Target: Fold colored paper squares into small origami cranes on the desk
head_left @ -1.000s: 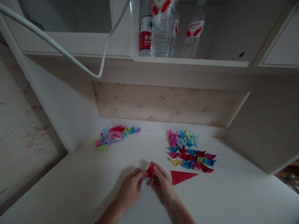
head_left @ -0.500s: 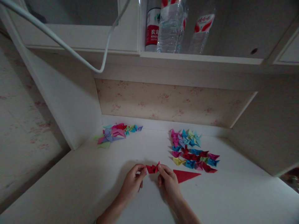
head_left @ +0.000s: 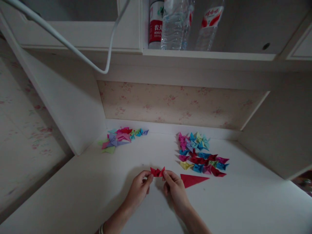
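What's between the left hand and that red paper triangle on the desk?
The small folded red paper, pinched at its ends by the left hand and right hand, then the right hand itself, before the red triangle; the head view shows this.

Left forearm (head_left: 116, 218): narrow band (head_left: 101, 228), light and dark stripes (bracelet or cuff, unclear). Left hand (head_left: 139, 188), right hand (head_left: 175, 191) bare.

White flat desktop (head_left: 156, 148), bare between paper piles | blocking right: multicoloured folded-paper cluster (head_left: 201, 156), red paper triangle (head_left: 192, 180)
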The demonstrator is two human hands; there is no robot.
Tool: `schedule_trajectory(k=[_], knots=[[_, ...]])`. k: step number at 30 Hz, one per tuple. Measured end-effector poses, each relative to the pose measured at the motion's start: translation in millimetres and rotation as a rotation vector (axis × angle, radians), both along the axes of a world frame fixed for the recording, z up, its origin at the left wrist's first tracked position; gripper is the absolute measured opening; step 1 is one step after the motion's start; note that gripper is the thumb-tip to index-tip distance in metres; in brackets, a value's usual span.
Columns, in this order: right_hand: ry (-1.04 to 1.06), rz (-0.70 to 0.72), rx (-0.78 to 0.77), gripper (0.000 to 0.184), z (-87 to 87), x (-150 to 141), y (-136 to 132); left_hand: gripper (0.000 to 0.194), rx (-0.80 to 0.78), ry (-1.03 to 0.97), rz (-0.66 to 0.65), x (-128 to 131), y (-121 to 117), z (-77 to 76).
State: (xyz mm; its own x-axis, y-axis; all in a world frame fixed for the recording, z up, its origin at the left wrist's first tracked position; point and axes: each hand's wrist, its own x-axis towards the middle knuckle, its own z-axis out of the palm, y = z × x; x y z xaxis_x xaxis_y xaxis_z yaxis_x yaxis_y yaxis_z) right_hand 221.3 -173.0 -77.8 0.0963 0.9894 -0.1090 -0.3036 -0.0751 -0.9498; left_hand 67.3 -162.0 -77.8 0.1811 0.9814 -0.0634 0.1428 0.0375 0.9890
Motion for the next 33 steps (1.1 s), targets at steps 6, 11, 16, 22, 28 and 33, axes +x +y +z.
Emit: schedule_trajectory(k=[6,11,16,22,28,33], knots=[[-0.067,-0.007,0.010,0.041,-3.9,-1.0,-0.5,0.041,-0.004,-0.016,0.049,-0.1,1.8,1.9],[-0.089,0.011,0.018,0.043,-1.1,-1.5,-1.4,0.038,-0.043,-0.050,0.080,1.3,2.1,5.1],[-0.114,0.020,0.025,0.042,-5.3,-2.0,-0.6,0.033,-0.029,-0.055,0.110,0.0,3.4,5.7],[-0.137,-0.006,0.040,0.039,-9.6,-1.1,0.1,0.032,-0.011,-0.055,0.113,-0.6,3.8,2.8],[-0.150,-0.017,0.035,0.040,-4.5,-0.1,-1.0,0.036,0.010,-0.047,0.086,-0.4,2.5,3.8],[-0.144,-0.006,0.038,0.039,-3.1,-1.1,-2.1,0.038,-0.006,-0.015,0.080,-1.6,2.6,4.4]])
